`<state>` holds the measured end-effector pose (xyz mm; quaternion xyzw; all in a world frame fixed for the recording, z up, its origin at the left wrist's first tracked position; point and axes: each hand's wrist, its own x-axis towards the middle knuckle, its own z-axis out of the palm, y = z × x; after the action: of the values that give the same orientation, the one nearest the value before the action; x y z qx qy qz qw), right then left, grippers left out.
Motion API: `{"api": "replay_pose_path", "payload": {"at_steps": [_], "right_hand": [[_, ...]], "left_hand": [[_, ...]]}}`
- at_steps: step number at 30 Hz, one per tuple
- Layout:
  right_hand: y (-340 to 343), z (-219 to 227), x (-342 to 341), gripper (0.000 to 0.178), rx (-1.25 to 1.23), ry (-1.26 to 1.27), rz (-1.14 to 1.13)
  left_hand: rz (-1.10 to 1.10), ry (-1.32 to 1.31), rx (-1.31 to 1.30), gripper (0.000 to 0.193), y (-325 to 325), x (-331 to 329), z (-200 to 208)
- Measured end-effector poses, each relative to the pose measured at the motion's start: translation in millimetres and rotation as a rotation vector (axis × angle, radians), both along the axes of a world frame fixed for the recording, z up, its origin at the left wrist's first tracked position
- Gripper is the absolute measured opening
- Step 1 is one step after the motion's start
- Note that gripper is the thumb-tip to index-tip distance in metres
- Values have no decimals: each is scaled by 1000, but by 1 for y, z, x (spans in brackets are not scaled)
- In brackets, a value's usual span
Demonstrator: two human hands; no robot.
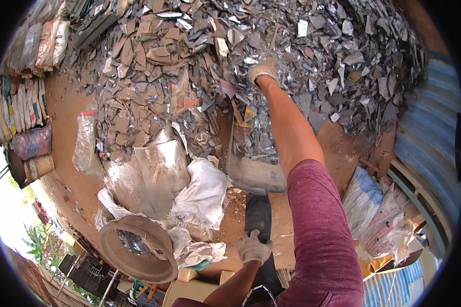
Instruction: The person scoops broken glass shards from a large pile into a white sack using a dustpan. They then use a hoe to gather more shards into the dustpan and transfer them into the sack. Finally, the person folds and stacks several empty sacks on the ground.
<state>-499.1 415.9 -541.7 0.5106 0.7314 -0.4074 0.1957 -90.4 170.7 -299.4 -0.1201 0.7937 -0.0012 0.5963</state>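
My right hand (264, 71), in a worn tan work glove, reaches far out over a large pile of broken glass shards (338, 66). A thin brownish rod (275, 41) extends from the glove's far side; the fingers look closed round it, though they are partly blurred. My left hand (254, 247), in a light knitted glove, rests with its fingers laid over my dark trouser knee (258, 215) and holds nothing. Below my right forearm, a greyish trough-like container (256, 174) has glass pieces in it.
White woven sacks (200, 189) lie left of the container, beside a large round brown tub (138, 271). Filled sacks (374, 210) lean at the right near blue corrugated sheeting (427, 133). Bundled sacks (23, 102) stack at the far left. Sharp shards spread across the brown ground.
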Motion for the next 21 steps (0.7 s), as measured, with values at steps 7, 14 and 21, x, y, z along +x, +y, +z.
{"api": "replay_pose_path", "payload": {"at_steps": [7, 14, 21], "right_hand": [[-21, 32, 128, 55, -51, -147, 534], [-13, 63, 183, 52, -64, -117, 626], [-13, 85, 279, 45, -16, -108, 687]], "left_hand": [[-66, -15, -18, 65, -1, -13, 9], [-133, 19, 3, 68, 2, -28, 7], [-203, -9, -18, 68, 6, -36, 16]]}}
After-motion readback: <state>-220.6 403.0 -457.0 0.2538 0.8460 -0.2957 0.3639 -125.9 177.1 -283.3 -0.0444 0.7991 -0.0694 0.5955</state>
